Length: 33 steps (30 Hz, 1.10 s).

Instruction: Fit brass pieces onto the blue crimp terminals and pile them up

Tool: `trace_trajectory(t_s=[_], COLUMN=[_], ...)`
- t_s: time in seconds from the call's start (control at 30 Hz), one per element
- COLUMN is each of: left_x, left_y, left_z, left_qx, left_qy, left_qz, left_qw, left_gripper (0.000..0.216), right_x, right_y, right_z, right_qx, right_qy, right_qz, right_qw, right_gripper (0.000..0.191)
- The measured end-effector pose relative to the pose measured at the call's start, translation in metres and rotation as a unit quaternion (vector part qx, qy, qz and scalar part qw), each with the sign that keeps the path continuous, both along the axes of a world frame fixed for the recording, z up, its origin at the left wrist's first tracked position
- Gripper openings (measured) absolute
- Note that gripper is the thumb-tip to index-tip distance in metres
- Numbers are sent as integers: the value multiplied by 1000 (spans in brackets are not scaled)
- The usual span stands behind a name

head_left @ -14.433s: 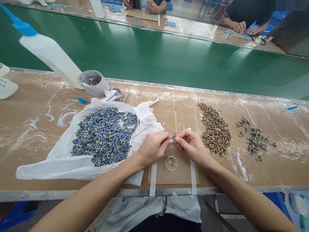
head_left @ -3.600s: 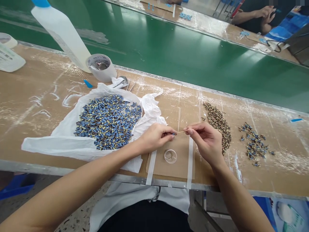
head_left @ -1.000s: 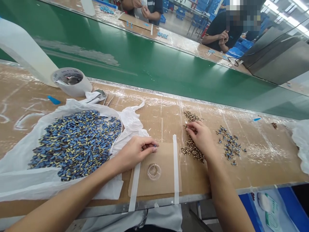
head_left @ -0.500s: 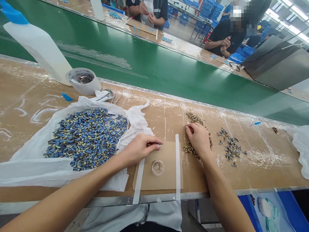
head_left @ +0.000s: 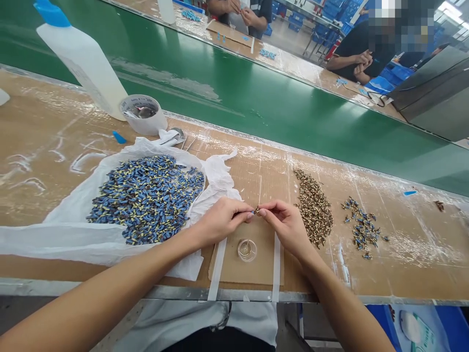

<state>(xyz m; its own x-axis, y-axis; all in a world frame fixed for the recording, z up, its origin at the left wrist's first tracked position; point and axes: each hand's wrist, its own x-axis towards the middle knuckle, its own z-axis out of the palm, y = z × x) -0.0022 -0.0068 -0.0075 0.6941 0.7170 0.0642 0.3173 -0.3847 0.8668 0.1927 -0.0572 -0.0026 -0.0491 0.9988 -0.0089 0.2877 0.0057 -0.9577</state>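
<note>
Above the cardboard pad (head_left: 234, 269), my left hand (head_left: 225, 217) pinches a small blue piece, mostly covered by the fingers. My right hand (head_left: 287, 225) is closed on a small brass-coloured part (head_left: 257, 211), and the two pieces meet at the fingertips. Whether they are joined I cannot tell. Below the hands a small clear cup (head_left: 247, 250) stands on the pad. A large heap of blue and yellow pieces (head_left: 146, 200) lies on white cloth (head_left: 66, 249) at the left. Close to my right hand is a pile of brass-coloured parts (head_left: 315, 210).
Farther right lies a smaller group of blue-and-brass pieces (head_left: 366, 232). A white bottle with a blue cap (head_left: 84, 63), a tape roll (head_left: 144, 122) and tweezers (head_left: 188, 143) stand or lie at the back left. Beyond runs a green belt (head_left: 256, 93), with people working across it.
My right hand has moved left from the brass pile to meet my left hand, bringing a brass part. My view has shifted slightly, so the table appears farther right.
</note>
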Motion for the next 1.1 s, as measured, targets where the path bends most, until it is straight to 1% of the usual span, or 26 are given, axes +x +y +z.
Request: trace_trajectory(t_s=[0.2, 0.4, 0.63, 0.77, 0.93, 1.1], left_x=[2, 2, 2, 3, 2, 2], left_y=[-1, -1, -3, -4, -4, -2], left_z=[0, 2, -3, -4, -7, -9], left_qx=[13, 16, 27, 64, 112, 115], left_qy=[9, 16, 21, 31, 43, 52], left_qz=[-3, 1, 0, -5, -33, -61], left_qw=[1000, 1000, 999, 997, 992, 990], left_gripper=[25, 27, 28, 30, 27, 24], right_x=[-3, -4, -4, -2, 2, 2], right_y=[-2, -3, -4, -3, -3, -3], right_z=[-7, -5, -9, -7, -1, -1], right_qx=[7, 7, 17, -2, -16, -32], right_qy=[12, 10, -3, 5, -5, 7], right_qz=[-17, -5, -2, 24, 71, 100], right_qw=[1000, 1000, 1000, 1000, 997, 994], right_gripper=[16, 13, 15, 15, 14, 14])
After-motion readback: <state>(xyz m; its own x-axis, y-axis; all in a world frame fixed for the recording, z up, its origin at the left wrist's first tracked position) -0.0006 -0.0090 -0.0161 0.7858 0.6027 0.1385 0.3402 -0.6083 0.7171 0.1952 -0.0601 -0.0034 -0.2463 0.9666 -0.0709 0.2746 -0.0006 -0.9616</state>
